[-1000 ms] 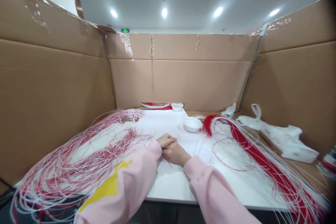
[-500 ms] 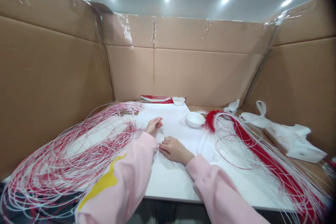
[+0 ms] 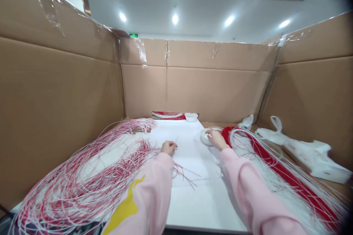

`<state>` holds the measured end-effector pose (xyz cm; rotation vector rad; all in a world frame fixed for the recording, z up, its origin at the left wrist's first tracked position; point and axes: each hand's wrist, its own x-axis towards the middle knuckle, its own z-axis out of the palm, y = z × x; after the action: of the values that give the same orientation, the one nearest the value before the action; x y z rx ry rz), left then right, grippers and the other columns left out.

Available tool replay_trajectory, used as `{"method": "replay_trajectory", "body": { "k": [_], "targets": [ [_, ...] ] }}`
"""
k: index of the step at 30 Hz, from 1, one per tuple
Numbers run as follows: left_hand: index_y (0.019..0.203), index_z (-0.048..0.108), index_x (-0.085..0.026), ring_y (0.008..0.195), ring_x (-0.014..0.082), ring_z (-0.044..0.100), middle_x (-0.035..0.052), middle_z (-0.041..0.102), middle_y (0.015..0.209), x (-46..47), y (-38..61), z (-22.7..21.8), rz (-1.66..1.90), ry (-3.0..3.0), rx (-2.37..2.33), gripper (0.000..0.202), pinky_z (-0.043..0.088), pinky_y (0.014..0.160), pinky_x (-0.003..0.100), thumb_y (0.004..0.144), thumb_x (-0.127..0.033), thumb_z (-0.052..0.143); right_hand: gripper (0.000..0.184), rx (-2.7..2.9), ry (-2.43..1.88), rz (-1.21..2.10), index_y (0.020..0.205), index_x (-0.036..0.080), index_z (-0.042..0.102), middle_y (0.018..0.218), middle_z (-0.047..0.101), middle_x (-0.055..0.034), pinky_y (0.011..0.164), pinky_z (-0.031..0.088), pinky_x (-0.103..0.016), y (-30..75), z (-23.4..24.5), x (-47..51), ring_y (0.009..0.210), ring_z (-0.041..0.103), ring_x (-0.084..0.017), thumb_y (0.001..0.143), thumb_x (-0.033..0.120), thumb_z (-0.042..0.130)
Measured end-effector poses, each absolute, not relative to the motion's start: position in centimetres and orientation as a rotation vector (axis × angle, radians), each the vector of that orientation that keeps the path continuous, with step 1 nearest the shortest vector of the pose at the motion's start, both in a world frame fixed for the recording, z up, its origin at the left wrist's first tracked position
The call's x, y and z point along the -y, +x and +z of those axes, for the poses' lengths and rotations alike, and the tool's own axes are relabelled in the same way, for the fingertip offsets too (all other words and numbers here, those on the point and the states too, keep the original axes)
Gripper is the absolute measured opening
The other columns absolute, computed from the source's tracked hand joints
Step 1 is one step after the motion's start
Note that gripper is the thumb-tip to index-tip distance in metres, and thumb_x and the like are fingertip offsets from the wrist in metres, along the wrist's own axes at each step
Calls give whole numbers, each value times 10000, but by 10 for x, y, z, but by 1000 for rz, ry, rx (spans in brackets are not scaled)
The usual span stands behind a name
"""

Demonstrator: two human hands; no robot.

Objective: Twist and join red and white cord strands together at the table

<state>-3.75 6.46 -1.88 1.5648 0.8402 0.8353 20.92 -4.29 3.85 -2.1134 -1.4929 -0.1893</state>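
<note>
My left hand (image 3: pixel 168 147) rests on the white sheet (image 3: pixel 190 176) with its fingers pinched together on a thin strand that sticks up from it. My right hand (image 3: pixel 217 138) reaches over the small white bowl (image 3: pixel 204 137), fingers curled at its rim; what they hold, if anything, is hidden. A big loose coil of red and white strings (image 3: pixel 82 180) lies to the left of my left arm. A long bundle of red and white strings (image 3: pixel 275 169) runs along the right of my right arm. A few loose strands (image 3: pixel 187 176) lie on the sheet between my arms.
Tall cardboard walls (image 3: pixel 193 91) close in the table on three sides. A second small white bowl (image 3: pixel 191 116) and a flat red and white packet (image 3: pixel 168 115) sit at the back. White plastic bags (image 3: pixel 303 150) lie at the right.
My hands have parted: the right one left the spot beside the left and moved forward and right to the white bowl. The left hand stays pinched on a strand.
</note>
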Motion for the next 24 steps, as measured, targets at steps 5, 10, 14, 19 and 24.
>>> {"method": "replay_trajectory", "body": {
  "k": [5,10,14,19,24],
  "targets": [
    [583,644,-120,355,60,340,-33,440,371,-65,-41,-19,803,1685,-898,185,247,444,197,676,-126,485,194,1478,-2403,84,913,103,570,892,583,-47,731,459,-325,236,32,18,799,559,-139,809,266,551],
    [595,647,-123,368,68,347,-33,435,374,-72,-54,-20,744,1750,-937,179,252,452,202,680,-171,496,193,1464,-2521,167,908,112,562,878,577,-38,706,479,-302,235,34,11,777,563,-122,856,281,488],
    [573,648,-133,378,74,356,-32,429,359,-79,-71,-19,667,1785,-945,159,252,447,201,646,-242,557,199,1469,-2591,124,947,110,553,927,570,-49,730,477,-321,227,38,12,814,559,-134,854,275,491],
    [649,666,-108,373,62,343,-38,419,370,-86,-81,-19,573,1816,-951,211,244,433,192,654,-289,556,198,1457,-2624,95,939,100,558,925,573,-55,743,475,-327,220,41,15,825,562,-139,848,267,503],
    [738,667,-76,353,44,309,-46,408,390,-88,-79,-21,528,1850,-949,245,227,417,189,700,-227,479,182,1438,-2494,51,852,100,575,849,591,-39,733,473,-315,220,43,20,783,570,-126,842,271,511]
  ]
}}
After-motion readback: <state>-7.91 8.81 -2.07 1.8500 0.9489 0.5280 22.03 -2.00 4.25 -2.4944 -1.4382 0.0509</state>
